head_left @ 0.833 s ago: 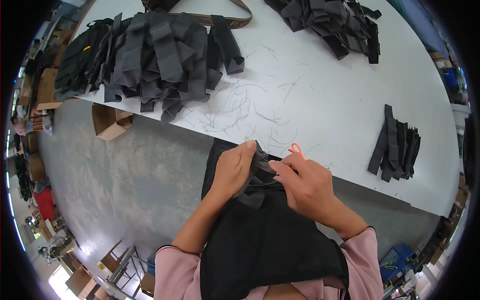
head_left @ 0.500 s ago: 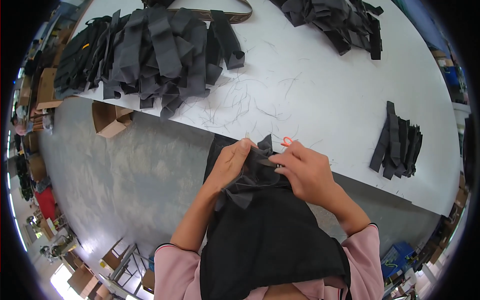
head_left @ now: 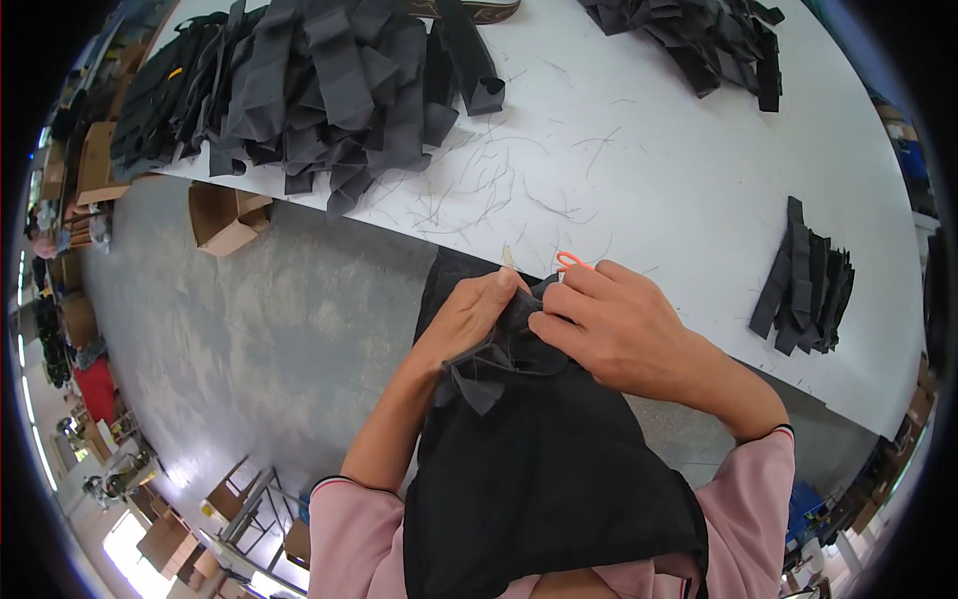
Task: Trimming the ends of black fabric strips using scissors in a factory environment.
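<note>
A small piece of black fabric [head_left: 499, 354] is pinched between both hands just off the near edge of the white table [head_left: 649, 150]. My left hand [head_left: 474, 314] grips its left side, thumb on top. My right hand [head_left: 609, 324] grips its right side and also holds small snips with an orange handle [head_left: 571, 262] and a pale tip pointing up. A black apron [head_left: 539, 469] covers my lap under the hands.
A big heap of black fabric strips [head_left: 319, 80] lies on the table at the far left, another heap [head_left: 699, 35] at the far right, a small stack [head_left: 808, 285] at the right. Loose threads [head_left: 479, 190] litter the tabletop. Cardboard boxes [head_left: 225, 215] sit on the grey floor.
Both hands have stayed at the table edge, turning and re-gripping the black piece. The orange handle, hidden half a second ago, shows again above my right hand.
</note>
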